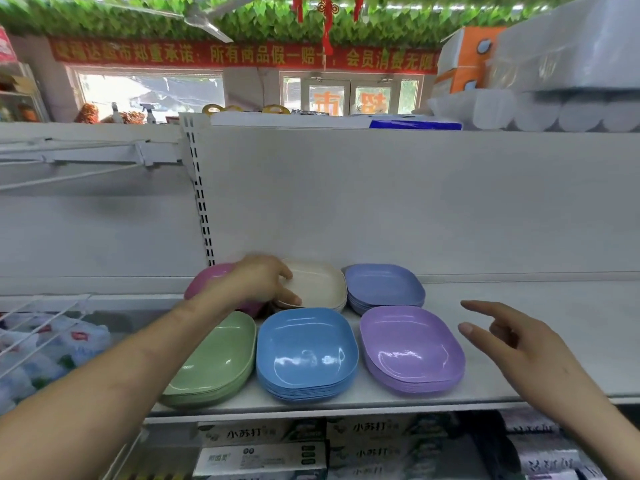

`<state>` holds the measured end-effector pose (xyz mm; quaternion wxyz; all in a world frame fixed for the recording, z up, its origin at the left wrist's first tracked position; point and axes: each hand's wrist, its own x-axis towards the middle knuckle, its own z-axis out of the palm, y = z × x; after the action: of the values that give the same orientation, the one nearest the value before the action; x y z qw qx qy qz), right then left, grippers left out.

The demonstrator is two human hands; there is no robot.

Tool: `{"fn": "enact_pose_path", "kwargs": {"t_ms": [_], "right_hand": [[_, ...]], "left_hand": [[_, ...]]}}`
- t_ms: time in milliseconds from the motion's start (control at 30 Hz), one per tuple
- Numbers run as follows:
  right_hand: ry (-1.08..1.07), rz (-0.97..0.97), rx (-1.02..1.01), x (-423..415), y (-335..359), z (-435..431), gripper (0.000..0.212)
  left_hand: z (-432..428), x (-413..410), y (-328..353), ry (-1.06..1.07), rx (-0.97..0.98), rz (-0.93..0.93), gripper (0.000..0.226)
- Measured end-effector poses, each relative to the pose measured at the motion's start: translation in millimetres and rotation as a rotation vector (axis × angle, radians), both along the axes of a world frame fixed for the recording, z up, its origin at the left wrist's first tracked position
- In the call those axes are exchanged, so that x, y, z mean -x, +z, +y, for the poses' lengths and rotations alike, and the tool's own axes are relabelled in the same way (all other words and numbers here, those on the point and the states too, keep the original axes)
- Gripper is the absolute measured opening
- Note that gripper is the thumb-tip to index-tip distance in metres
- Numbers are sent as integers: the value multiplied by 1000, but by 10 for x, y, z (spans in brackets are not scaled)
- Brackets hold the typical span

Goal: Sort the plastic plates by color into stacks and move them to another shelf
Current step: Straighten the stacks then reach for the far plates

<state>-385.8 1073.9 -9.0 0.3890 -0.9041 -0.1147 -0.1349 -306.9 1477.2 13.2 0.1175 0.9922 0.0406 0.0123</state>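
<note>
Head view: the left hand [258,282] grips the left rim of the cream plate stack [322,285], back row on the shelf [588,323]. The right hand [530,351] hovers, fingers released. Lifting level should keep the plates nested.

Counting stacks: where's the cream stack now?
Head view: the cream stack sits mid back row, between the pink stack and blue-grey stack; the left hand grips its left edge.

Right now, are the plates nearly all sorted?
Sorting looks done: pink, cream, periwinkle, green, blue and purple stacks each hold one colour. The left-hand grip holds the cream stack's edge; the right-hand grip hovers open. Whether this shelf is the final one, I cannot tell.
</note>
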Motion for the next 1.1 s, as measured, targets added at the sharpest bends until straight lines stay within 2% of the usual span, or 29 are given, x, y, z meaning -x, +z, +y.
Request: {"fn": "enact_pose_path", "kwargs": {"t_ms": [333,433,567,667,767,867,1100], "right_hand": [[8,-12,3,-72,-49,314,33],[8,-23,-7,-95,-69,355,31],[17,-32,-19,-144,-92,313,32],[37,-42,-16,-148,-63,127,35],[37,-61,8,-84,16,-323,34],[-6,-61,28,35,113,-1048,33],[-276,-100,115,507,255,-3099,26]], "left_hand": [[62,-129,-121,-6,-39,42,81],[126,-136,-132,-53,-62,-91,88],[-186,96,38,-101,67,-336,56],[-738,355,199,-198,207,-455,37],[-1482,515,257,-318,316,-505,27],[-2395,575,213,-438,368,-525,20],[-4645,446,5,-655,474,-477,15]]}}
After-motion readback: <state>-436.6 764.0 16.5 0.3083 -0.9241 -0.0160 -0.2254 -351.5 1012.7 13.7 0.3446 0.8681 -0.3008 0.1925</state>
